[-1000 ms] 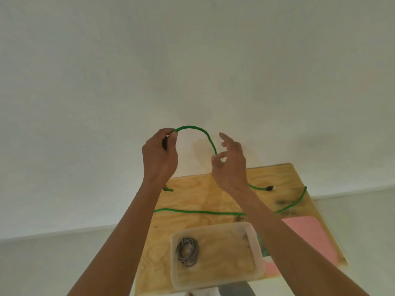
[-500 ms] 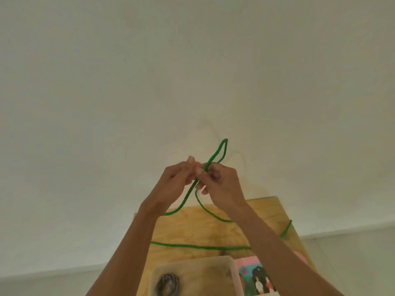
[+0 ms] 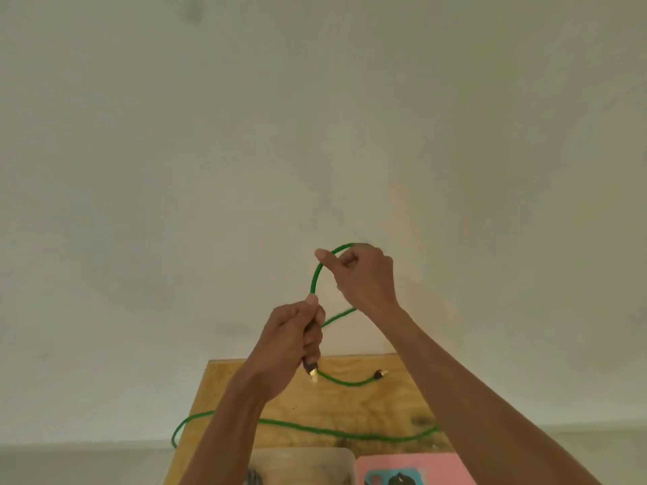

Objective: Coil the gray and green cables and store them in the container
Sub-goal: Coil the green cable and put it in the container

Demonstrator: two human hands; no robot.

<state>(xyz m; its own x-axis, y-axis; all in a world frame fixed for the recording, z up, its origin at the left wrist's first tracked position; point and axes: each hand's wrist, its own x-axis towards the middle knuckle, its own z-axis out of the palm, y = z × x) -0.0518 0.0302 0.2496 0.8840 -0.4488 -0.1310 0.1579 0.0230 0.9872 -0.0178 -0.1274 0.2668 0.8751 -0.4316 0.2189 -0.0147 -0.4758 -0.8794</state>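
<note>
My left hand point(image 3: 292, 339) is closed on one end of the green cable point(image 3: 317, 274), whose plug sticks out below the fist. Higher and to the right, my right hand point(image 3: 364, 274) pinches the same cable, which arcs between the two hands in front of the wall. The rest of the green cable trails across the wooden table point(image 3: 395, 404), with its other plug point(image 3: 380, 374) lying on the board and a loop hanging off the left edge. The clear container point(image 3: 336, 460) sits at the bottom edge; a bit of the gray cable point(image 3: 254, 477) shows inside it.
A pink mat point(image 3: 430, 465) with a picture on it lies to the right of the container. A plain pale wall rises behind the table, and pale floor lies on both sides.
The hands were together on the cable; now the right hand has risen up and right, drawing an arc of cable. The left hand has dropped lower. The view has tilted upward.
</note>
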